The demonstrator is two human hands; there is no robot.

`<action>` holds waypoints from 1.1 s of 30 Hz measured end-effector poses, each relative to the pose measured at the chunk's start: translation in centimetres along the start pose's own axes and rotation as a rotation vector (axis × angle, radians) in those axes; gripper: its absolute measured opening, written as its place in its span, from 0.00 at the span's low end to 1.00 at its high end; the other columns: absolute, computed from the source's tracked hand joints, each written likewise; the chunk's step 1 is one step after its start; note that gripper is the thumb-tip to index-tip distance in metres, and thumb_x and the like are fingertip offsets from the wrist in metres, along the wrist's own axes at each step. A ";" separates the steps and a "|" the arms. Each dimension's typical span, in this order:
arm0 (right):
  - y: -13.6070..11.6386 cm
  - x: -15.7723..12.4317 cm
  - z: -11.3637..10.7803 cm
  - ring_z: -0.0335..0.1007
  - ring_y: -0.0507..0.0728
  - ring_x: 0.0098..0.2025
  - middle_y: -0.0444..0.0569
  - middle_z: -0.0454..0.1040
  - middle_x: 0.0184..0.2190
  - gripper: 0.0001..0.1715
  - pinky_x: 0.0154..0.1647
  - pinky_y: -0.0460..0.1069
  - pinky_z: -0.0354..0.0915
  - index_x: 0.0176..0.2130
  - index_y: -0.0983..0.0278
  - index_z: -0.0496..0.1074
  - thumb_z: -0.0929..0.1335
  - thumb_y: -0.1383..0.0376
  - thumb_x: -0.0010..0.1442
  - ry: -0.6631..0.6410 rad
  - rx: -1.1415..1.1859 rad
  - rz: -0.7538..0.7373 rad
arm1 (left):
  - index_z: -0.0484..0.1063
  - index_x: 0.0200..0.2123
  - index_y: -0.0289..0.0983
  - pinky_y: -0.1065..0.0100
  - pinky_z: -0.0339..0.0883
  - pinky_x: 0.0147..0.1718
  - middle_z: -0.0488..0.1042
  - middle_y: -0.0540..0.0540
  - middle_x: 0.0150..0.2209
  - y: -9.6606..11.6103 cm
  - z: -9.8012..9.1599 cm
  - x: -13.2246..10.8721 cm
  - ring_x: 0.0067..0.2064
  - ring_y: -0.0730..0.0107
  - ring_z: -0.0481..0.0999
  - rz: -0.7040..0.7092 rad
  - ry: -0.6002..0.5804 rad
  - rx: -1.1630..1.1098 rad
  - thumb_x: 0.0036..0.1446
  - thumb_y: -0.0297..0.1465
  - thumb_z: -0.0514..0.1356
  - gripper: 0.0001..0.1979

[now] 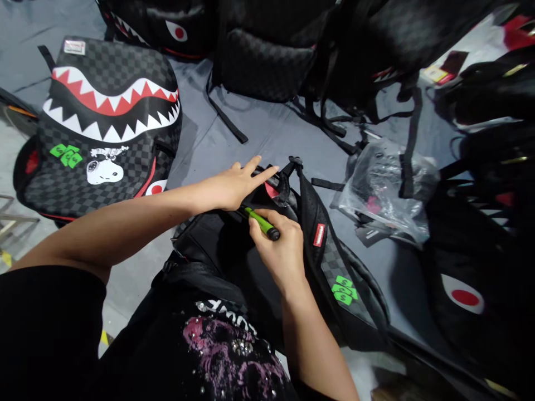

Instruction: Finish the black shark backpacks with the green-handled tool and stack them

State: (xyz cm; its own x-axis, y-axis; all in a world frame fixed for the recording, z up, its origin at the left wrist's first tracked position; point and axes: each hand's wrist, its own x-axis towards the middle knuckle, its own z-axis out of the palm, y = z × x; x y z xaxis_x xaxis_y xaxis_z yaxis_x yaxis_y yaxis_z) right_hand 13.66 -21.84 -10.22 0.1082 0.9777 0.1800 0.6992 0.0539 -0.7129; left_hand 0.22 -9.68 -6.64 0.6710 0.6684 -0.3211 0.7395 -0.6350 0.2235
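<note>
A black checkered backpack (251,262) lies in front of me, with green banknote prints and a red label on its strap. My left hand (234,186) rests on the far part of this backpack, fingers spread and palm down. My right hand (282,239) grips a green marker pen (261,223) with a black end. The pen's far tip points toward the left palm and is hidden near it. Just past the hands, a bit of red lining (271,190) shows in the bag.
At left stands a checkered backpack (104,122) with shark teeth and a cartoon dog's head. More dark backpacks (267,61) line the far side and the right. A clear plastic bag (384,189) and loose straps lie on the grey table surface (200,133).
</note>
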 end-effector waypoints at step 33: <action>0.7 0.3 0.2 0.80 0.61 0.42 0.48 0.83 0.40 0.11 0.50 0.56 0.70 0.42 0.60 0.80 0.70 0.62 0.59 -0.041 0.142 0.015 | 0.29 0.73 0.48 0.54 0.65 0.54 0.30 0.33 0.74 -0.1 0.0 0.3 0.66 0.38 0.59 0.021 -0.014 -0.005 0.52 0.17 0.57 0.54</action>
State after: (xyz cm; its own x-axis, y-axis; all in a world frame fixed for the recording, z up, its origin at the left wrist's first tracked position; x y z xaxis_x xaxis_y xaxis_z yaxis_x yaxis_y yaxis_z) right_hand 14.02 -21.49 -10.77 0.0868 0.9860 0.1425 0.5906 0.0643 -0.8044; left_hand 0.34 -9.45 -6.79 0.6853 0.6496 -0.3292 0.7258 -0.6466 0.2349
